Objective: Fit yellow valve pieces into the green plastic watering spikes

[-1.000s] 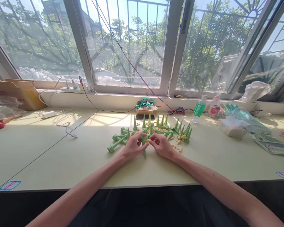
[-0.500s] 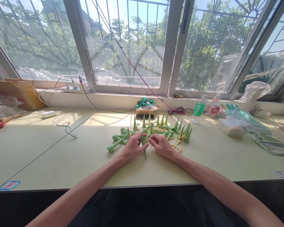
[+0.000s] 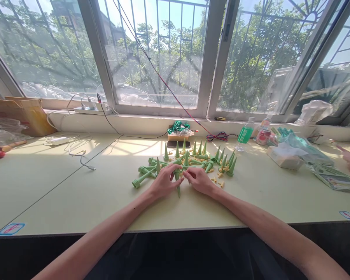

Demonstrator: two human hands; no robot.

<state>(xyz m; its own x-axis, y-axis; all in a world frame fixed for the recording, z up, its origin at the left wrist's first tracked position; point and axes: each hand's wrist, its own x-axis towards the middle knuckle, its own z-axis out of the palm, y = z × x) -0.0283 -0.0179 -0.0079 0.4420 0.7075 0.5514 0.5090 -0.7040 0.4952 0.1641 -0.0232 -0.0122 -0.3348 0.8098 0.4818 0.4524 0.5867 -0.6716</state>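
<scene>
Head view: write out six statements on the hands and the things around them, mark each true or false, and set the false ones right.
1. The left hand holds a green spike. True.
2. The right hand lies flat, far from the left. False: its fingers are bent, close to the left hand.
3. All the spikes stand upright. False: some spikes lie on their sides.
4. Yellow pieces lie right of the right hand. True.
5. The tissue pack is left of the spikes. False: the tissue pack is to their right.
6. The bottle stands left of the can. True.
</scene>
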